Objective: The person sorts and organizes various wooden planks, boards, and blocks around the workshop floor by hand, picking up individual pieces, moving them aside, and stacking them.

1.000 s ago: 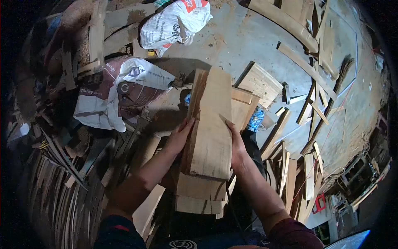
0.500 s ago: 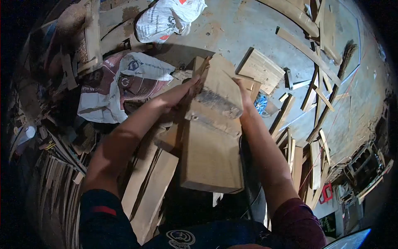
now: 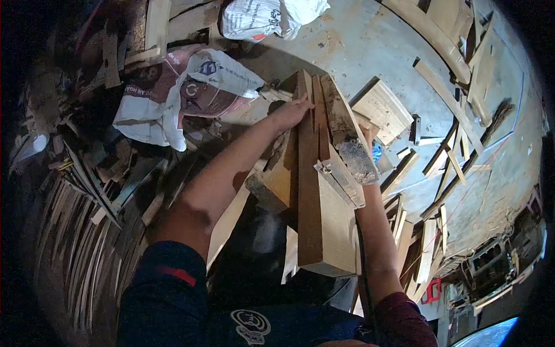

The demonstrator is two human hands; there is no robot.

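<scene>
Two rough-edged wood pieces, one of them a block with a bark-like grey end (image 3: 355, 159), lean together over a long, thick board (image 3: 326, 231) that points toward my body. My left hand (image 3: 292, 113) is at the far left edge of the wood, its fingers wrapped on the upper end. At the right side of the rough block is my right hand (image 3: 368, 132), mostly hidden behind it; its fingers do not show. Another thick wood piece (image 3: 274, 188) lies under my left forearm.
Two printed sacks, one brown and white (image 3: 202, 92) and one white (image 3: 272, 17), lie on the floor. A flat board (image 3: 384, 110) rests beyond my right hand. Thin strips (image 3: 75, 254) are stacked at the left, and offcuts (image 3: 428, 248) lie at the right.
The rough wood has turned onto its side and shifted right, showing its bark-like face. My left hand has moved along to its far end. The camera view has shifted too.
</scene>
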